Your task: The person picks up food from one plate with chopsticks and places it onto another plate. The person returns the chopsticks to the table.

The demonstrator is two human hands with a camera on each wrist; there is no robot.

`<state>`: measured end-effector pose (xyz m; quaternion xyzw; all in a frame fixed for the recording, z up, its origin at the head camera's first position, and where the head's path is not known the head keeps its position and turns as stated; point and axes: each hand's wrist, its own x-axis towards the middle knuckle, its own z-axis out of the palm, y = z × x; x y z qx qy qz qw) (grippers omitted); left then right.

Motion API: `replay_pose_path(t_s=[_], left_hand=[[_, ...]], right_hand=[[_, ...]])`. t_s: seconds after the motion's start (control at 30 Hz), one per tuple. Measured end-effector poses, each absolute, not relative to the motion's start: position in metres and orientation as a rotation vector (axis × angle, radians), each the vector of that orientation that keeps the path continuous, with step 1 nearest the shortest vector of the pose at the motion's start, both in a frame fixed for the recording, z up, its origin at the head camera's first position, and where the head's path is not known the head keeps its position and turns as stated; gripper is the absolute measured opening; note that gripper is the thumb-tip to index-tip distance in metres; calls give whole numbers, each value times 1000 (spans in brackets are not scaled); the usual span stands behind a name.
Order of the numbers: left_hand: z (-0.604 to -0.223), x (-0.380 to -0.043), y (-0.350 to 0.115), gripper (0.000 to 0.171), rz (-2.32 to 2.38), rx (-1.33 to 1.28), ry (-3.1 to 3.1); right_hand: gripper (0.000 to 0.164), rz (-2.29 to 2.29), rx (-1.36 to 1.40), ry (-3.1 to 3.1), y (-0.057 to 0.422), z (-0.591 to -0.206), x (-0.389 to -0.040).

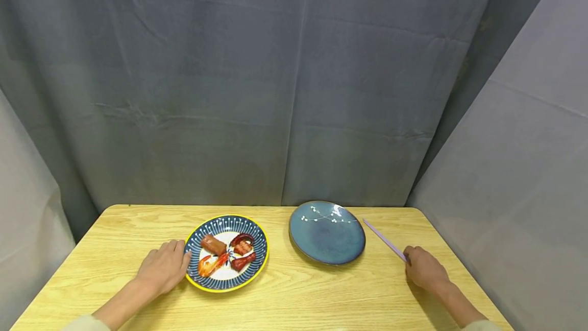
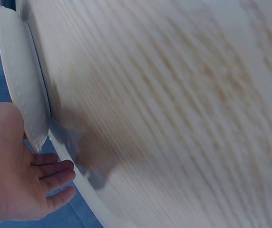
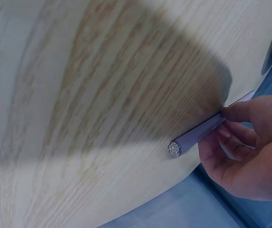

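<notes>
My left hand (image 1: 163, 265) rests at the left side of a blue patterned plate (image 1: 190, 274) with a yellow rim, its fingers loosely extended and the thumb by the rim. In the left wrist view the left hand (image 2: 26, 175) is against the plate's pale outer side (image 2: 25, 71). On the plate lie a brown sausage-like piece (image 1: 213, 244), a shrimp (image 1: 211, 265), a small drumstick (image 1: 243, 261) and a dark red curled piece (image 1: 242, 243). My right hand (image 1: 424, 268) pinches a purple chopstick (image 1: 385, 240) low over the table; its glittery end (image 3: 175, 149) shows in the right wrist view.
A plain blue-green plate (image 1: 326, 241) with a white blossom pattern sits between the patterned plate and the chopstick. Everything stands on a light wooden table (image 1: 298, 305). Grey curtains (image 1: 206, 91) hang behind it and pale cloth (image 1: 528, 193) at the sides.
</notes>
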<state>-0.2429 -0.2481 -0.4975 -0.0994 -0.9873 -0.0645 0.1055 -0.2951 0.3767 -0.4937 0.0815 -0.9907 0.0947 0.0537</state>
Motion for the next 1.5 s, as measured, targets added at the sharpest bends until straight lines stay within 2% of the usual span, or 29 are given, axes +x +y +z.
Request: replay_pose_path(t_s=[0.4, 0.9, 1.5], left_hand=[[-494, -242, -248, 21, -123, -316, -2847], [-494, -245, -248, 21, -98, -323, -2874], [-493, -243, -246, 21, -107, -307, -2884]], right_hand=[[5, 263, 315, -3036, 373, -491, -286], [25, 197, 369, -2993, 368, -490, -274], [17, 159, 324, -2968, 367, -492, -274]])
